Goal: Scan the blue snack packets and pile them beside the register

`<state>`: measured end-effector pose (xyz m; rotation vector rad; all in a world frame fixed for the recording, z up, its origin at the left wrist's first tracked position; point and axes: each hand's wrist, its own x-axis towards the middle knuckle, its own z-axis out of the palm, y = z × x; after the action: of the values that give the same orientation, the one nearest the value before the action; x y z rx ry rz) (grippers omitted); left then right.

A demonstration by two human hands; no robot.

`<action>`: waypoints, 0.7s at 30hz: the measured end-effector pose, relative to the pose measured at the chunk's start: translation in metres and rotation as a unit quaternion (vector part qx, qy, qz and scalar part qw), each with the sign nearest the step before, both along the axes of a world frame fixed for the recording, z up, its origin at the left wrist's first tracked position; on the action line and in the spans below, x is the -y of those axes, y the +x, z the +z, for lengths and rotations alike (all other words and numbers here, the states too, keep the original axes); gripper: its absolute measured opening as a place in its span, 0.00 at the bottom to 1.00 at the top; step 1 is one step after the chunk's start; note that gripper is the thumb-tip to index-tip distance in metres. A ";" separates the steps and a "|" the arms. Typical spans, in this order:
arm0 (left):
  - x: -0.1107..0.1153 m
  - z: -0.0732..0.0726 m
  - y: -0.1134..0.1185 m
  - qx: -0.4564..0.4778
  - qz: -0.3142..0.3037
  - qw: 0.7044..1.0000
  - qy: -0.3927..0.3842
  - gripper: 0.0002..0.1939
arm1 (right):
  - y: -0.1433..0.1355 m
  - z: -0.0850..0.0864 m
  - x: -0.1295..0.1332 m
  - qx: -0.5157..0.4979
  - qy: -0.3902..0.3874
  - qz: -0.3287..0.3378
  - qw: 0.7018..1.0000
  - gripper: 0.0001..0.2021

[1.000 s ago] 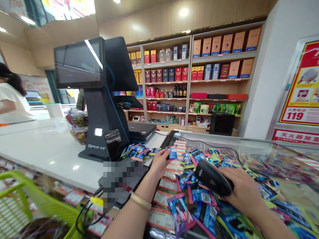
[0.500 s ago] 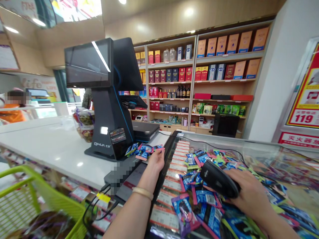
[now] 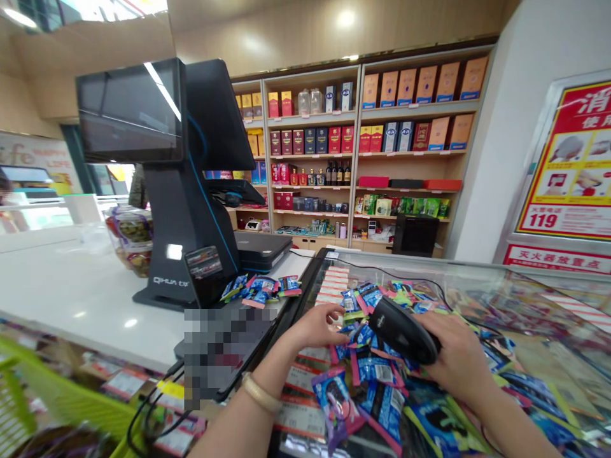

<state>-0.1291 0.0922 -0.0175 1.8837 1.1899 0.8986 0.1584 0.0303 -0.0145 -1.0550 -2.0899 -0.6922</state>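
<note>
My right hand [image 3: 453,346] grips a black barcode scanner [image 3: 403,332], its head pointing left over a pile of small blue snack packets [image 3: 382,372] on the glass counter. My left hand [image 3: 317,327] reaches to the left edge of that pile. Its fingers are curved, with a gap between them and the thumb, and I see nothing held in it. Close below lies a purple and pink packet [image 3: 337,404]. A smaller group of blue packets [image 3: 261,289] rests beside the base of the cash register [image 3: 191,191].
Orange-red price labels [image 3: 303,413] line the glass counter's left edge. The scanner's cable [image 3: 398,270] runs across the glass. A green basket [image 3: 71,381] stands at lower left. Plastic jars [image 3: 133,232] are on the white counter [image 3: 90,299], and stocked shelves stand behind.
My left hand has left the small group of packets by the register and moved right to the large pile. The right hand still holds the scanner. The view has turned rightward.
</note>
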 end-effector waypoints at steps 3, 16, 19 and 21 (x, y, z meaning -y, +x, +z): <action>0.003 -0.003 0.000 -0.068 -0.047 0.996 0.029 0.34 | -0.001 0.000 0.000 -0.004 -0.012 0.001 1.000 0.14; 0.008 0.001 0.003 -0.192 -0.033 0.981 0.022 0.23 | -0.004 0.001 0.001 0.000 -0.015 0.002 1.000 0.15; 0.003 -0.002 0.001 -0.164 0.008 0.986 0.007 0.24 | -0.004 0.001 0.001 -0.004 -0.016 0.000 1.000 0.14; 0.000 -0.005 -0.001 -0.113 0.031 0.993 -0.009 0.27 | -0.004 0.001 0.001 -0.005 -0.011 0.003 1.000 0.13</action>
<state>-0.1298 0.0925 -0.0225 1.9832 1.3942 0.7176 0.1547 0.0292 -0.0138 -1.0608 -2.0957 -0.6616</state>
